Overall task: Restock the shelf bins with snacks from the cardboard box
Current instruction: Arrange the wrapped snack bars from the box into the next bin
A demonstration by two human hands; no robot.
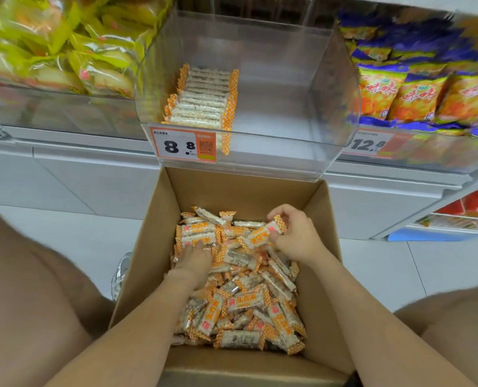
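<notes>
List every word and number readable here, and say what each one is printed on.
"8 8": orange-edged price tag on the middle clear bin; its small print is too small to read.
"12.8": second price tag on the right bin, partly blurred.
"味味": orange snack bags in the right bin.
Wrapped bars in the cardboard box: orange characters, too blurred to read.

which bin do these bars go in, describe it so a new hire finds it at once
Look straight above the open brown cardboard box: three clear plastic bins sit side by side. Yours is the middle clear bin with the orange 8.8 price tag. Unlike the neighbours, packed with yellow packets and orange-and-blue bags, it holds only one neat row of orange-checked white bars.
</notes>
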